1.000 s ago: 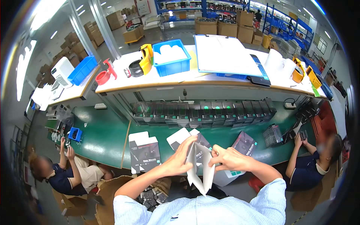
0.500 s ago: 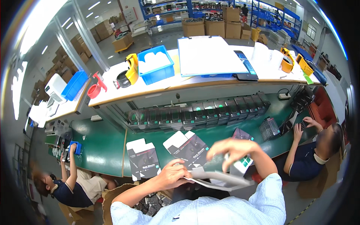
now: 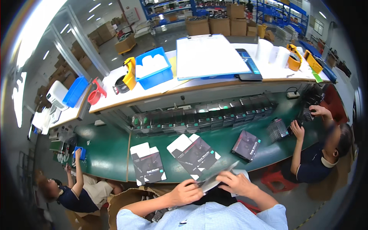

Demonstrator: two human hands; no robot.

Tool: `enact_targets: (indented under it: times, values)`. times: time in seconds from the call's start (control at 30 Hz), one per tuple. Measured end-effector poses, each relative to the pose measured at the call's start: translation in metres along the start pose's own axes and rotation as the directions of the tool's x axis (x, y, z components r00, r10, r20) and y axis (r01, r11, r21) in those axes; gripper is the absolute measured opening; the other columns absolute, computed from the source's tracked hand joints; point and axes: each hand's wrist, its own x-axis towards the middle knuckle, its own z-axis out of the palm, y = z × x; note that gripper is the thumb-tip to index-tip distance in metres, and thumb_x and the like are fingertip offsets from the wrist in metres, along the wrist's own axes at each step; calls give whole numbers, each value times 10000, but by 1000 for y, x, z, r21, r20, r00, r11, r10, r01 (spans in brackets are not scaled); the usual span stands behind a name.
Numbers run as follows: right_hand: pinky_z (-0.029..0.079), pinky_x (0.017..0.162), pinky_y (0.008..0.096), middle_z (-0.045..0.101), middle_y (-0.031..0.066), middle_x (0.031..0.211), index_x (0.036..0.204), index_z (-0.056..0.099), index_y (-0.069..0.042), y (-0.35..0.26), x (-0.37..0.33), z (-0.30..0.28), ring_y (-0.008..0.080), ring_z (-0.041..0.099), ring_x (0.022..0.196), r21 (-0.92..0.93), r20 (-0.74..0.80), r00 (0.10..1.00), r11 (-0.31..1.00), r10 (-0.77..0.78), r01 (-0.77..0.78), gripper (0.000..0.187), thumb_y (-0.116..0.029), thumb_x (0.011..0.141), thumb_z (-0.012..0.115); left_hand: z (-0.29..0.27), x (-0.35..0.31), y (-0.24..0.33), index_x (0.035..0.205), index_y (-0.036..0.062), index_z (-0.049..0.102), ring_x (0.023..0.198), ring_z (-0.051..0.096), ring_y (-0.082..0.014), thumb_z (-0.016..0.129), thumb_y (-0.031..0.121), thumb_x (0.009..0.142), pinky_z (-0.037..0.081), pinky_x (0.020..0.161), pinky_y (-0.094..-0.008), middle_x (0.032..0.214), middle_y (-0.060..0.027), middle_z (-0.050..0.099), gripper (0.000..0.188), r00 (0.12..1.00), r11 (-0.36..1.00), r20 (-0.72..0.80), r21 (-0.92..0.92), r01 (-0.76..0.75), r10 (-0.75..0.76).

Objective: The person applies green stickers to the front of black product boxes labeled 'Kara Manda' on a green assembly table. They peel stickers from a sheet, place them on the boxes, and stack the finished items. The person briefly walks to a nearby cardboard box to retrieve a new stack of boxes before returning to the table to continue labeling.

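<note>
Between my two hands, low over my lap, is a thin grey-and-white carton (image 3: 212, 183), tilted and seen nearly edge-on. My left hand (image 3: 188, 192) pinches its left end. My right hand (image 3: 235, 183) grips the right part with bent fingers, next to a white sheet or flap. Two flattened dark printed cartons with white flaps lie on the green bench: one at left (image 3: 148, 165), one nearer the middle (image 3: 195, 154). To their right sits a formed dark box (image 3: 246, 145). What the carton in my hands contains, if anything, is hidden.
Stacked dark boxes (image 3: 199, 119) line the bench back under a shelf holding a blue bin (image 3: 155, 74), clipboard (image 3: 211, 57) and tape dispensers. A cardboard box (image 3: 122, 201) of small items stands by my left arm. Co-workers sit left (image 3: 78, 195) and right (image 3: 316, 157).
My right hand came down from above the carton and now grips it. The carton has tilted up and narrowed in view. The formed box on the right is now uncovered.
</note>
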Motion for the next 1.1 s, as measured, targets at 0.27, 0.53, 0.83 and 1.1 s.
enact_targets:
  times: [0.27,0.53,0.83,1.1]
  values:
    - [464,455,280,627,39,884,953,643,-79,21,-12,41,152,568,489,-98,-220,970,992,-102,82,323,-29,635,613,49,-35,20,752,45,539,776,578,-231,685,25,665,513,630,-300,1033,-128,580,170,977,995,-208,79,62,-45]
    - [525,607,350,594,70,1136,985,628,-72,72,-33,136,252,643,737,-166,106,989,982,107,-89,314,-14,679,596,141,-143,-40,894,37,523,979,542,-283,610,113,707,413,890,-409,1091,-139,555,219,856,903,287,109,416,-429]
    - [468,803,426,529,205,1172,1172,507,-36,158,14,222,359,557,980,36,-89,642,647,761,-762,568,-333,715,665,110,-280,-61,1110,18,453,1120,408,-361,653,143,717,282,972,-463,1168,-184,462,458,111,105,-49,106,989,-993]
    - [472,822,427,547,226,1104,1144,524,-44,176,56,268,372,574,976,-95,-5,450,447,893,-889,619,-366,672,762,50,-416,-110,1375,12,141,1105,500,-364,849,405,535,416,926,-417,1213,-252,475,1166,-669,-607,-238,-287,741,-704]
